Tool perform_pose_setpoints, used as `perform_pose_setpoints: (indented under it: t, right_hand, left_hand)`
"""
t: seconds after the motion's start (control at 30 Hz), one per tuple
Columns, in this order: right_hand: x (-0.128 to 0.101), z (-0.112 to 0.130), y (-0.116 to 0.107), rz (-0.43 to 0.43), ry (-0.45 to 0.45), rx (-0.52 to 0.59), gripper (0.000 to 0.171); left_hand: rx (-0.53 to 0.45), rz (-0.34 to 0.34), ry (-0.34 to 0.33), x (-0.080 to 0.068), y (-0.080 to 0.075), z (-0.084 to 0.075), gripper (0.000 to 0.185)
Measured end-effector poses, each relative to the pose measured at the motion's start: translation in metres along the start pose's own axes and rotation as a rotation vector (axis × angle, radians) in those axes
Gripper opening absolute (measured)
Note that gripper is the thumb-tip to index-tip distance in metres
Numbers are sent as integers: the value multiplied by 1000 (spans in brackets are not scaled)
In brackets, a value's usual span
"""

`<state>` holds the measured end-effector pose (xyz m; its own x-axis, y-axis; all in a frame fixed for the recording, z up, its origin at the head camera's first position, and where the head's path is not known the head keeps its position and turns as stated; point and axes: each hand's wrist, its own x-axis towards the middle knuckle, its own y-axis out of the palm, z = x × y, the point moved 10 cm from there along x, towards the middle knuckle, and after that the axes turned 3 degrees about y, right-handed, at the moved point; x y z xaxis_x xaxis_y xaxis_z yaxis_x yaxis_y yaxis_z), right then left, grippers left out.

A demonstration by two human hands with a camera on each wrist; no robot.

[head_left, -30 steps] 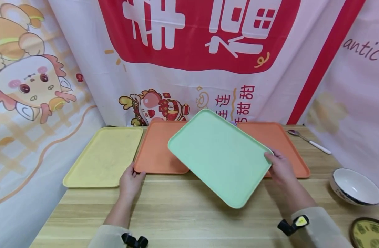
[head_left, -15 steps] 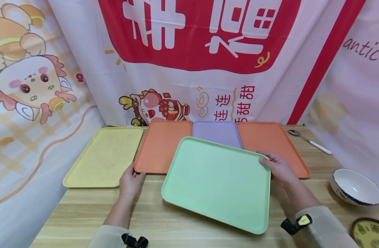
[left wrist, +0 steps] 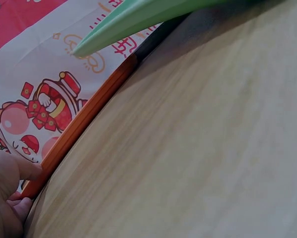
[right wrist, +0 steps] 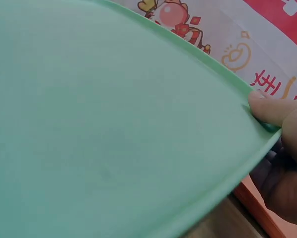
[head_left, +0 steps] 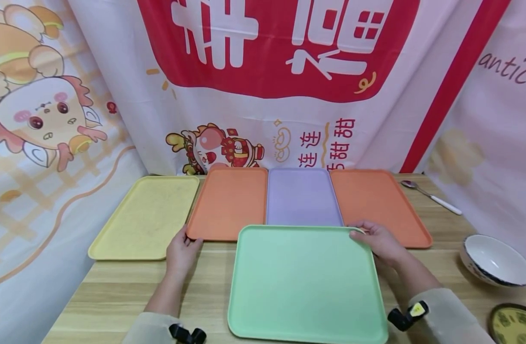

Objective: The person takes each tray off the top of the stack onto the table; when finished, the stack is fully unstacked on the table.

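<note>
My right hand [head_left: 381,242] pinches the far right corner of a mint-green tray [head_left: 306,286], thumb on top and fingers beneath. In the left wrist view the green tray [left wrist: 123,25] hangs above the tabletop, apart from it. My left hand [head_left: 182,253] holds the near left corner of an orange tray [head_left: 230,205]; in the left wrist view, thumb and fingers meet at that tray's edge [left wrist: 84,119]. Beside it lies a purple tray [head_left: 303,196], its near part hidden behind the green one. A second orange tray [head_left: 379,205] lies to the right.
A yellow tray [head_left: 147,220] lies at the far left of the wooden table [head_left: 112,301]. On the right are a white-handled spoon [head_left: 432,197], a white bowl [head_left: 497,260] and a yellow patterned dish [head_left: 514,325]. A printed cloth [head_left: 280,91] hangs behind the table.
The green tray has come down towards me and turned until its far edge runs nearly level, uncovering the purple tray. My right hand has moved slightly nearer; my left hand has stayed put.
</note>
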<state>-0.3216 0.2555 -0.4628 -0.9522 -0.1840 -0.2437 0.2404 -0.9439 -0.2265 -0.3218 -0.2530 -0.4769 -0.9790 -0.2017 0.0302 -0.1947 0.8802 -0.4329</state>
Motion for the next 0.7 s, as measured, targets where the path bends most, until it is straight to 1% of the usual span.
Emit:
perform_pose_setpoints:
  t: [0.1, 0.2, 0.33, 0.4, 0.43, 0.5, 0.6, 0.7]
  right_hand:
    - [1, -1, -1, -33, 6, -91, 41]
    - [2, 0, 0, -72, -2, -151, 41]
    - [2, 7, 3, -127, -64, -271, 34]
    - [2, 11, 4, -151, -101, -366, 30]
    - [1, 12, 4, -163, -111, -412, 28]
    - [2, 11, 6, -167, -117, -464, 25]
    - [1, 10, 8, -160, -135, -504, 21]
    - [0, 10, 11, -154, -155, -514, 19]
  left_hand:
    - [8, -4, 2, 0, -1, -1, 71]
    - [13, -5, 5, -1, -1, -2, 71]
    - [15, -3, 7, 0, 0, -1, 71]
    - [16, -5, 10, 0, -1, -1, 71]
    - [16, -6, 12, 0, -1, -1, 71]
    - [20, -7, 13, 1, -1, -1, 71]
    - [14, -3, 12, 1, 0, -1, 71]
    - [8, -1, 9, 1, 0, -1, 71]
